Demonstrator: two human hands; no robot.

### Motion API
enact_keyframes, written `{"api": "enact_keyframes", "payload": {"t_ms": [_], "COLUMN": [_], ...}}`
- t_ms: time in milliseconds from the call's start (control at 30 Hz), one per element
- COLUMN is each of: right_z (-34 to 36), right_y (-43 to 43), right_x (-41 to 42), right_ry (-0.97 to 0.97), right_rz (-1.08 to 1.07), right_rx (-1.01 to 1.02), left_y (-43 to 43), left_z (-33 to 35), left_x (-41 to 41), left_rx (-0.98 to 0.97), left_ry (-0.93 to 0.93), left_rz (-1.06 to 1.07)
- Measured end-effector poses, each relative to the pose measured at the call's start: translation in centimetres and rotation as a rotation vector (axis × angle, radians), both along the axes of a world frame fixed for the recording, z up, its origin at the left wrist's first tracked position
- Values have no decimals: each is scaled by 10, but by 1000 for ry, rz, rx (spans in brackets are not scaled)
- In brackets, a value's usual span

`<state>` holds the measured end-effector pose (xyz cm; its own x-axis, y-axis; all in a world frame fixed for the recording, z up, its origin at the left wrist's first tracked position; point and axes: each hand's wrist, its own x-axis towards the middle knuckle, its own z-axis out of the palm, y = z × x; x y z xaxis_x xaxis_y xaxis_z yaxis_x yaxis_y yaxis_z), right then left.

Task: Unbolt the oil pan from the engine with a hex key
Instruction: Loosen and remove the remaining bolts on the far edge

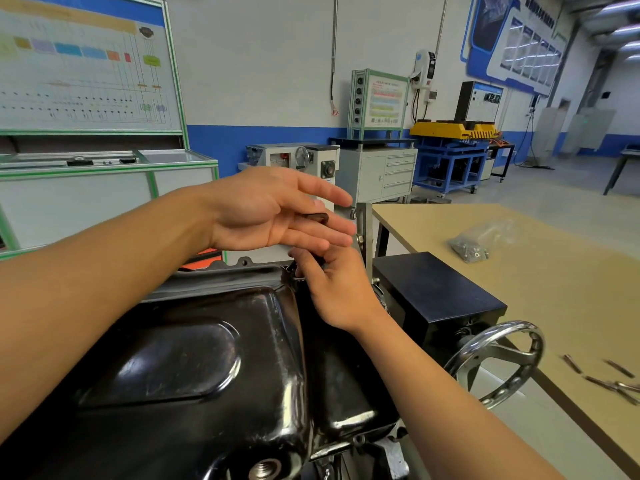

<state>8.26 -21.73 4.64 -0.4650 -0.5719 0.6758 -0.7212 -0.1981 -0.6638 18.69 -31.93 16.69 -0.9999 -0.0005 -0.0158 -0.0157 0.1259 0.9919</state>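
Left hand: the left hand (263, 213) hovers above the far corner of the pan, palm turned up and inward; its fingers are straight and spread, with nothing gripped; they lie against the top of the hex key (317, 216)
Right hand: the right hand (336, 289) sits just below the left, at the pan's far right corner; its fingers are curled narrow and pinch a dark shaft, which looks like the lower part of the same key
Hex key: its short dark arm shows between the left fingers, lying roughly level; the rest is hidden behind both hands, so whether it is seated in a bolt cannot be told
Oil pan: the oil pan (194, 358) is black and glossy, fills the lower left of the view, and sits on the engine (391, 455) with its bottom facing up; an open threaded drain hole (265, 469) shows at its near edge
Stand: a black box (433, 289) stands right of the pan; a metal handwheel (498, 362) sticks out of its near side
Table: a tan table (554, 306) stands at the right; a clear plastic bag (474, 244) of small hardware lies on it, well apart from the pan; several slender dark metal pieces (602, 379) lie near its right edge, too blurred to name
Background: a wiring training board (79, 64) stands at the left; a grey drawer cabinet (381, 171) stands by the wall
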Motion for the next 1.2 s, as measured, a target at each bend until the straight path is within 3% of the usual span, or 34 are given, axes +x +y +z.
{"api": "enact_keyframes", "payload": {"t_ms": [133, 300, 533, 633, 700, 867, 967, 1200], "right_z": [0, -1, 1, 2, 2, -1, 1, 0], "right_y": [1, 2, 0, -1, -1, 0, 1, 1], "right_x": [0, -1, 5, 7, 6, 2, 2, 0], "right_ry": [19, -8, 3, 28, 39, 20, 20, -6], "right_rz": [10, 32, 87, 76, 66, 35, 33, 8], "right_rx": [-4, 0, 57, 94, 96, 67, 57, 78], "left_y": [-2, 9, 11, 9, 8, 0, -2, 2], "left_z": [-1, -5, -10, -10, -7, -1, -5, -6], "left_x": [0, -4, -13, -13, -11, -3, -2, -5], "left_rx": [-63, -536, -853, -757, -578, -187, -200, -354], "left_ry": [35, 148, 418, 334, 204, 60, 41, 147], "left_rz": [-34, 103, 390, 499, 496, 258, 129, 92]}}
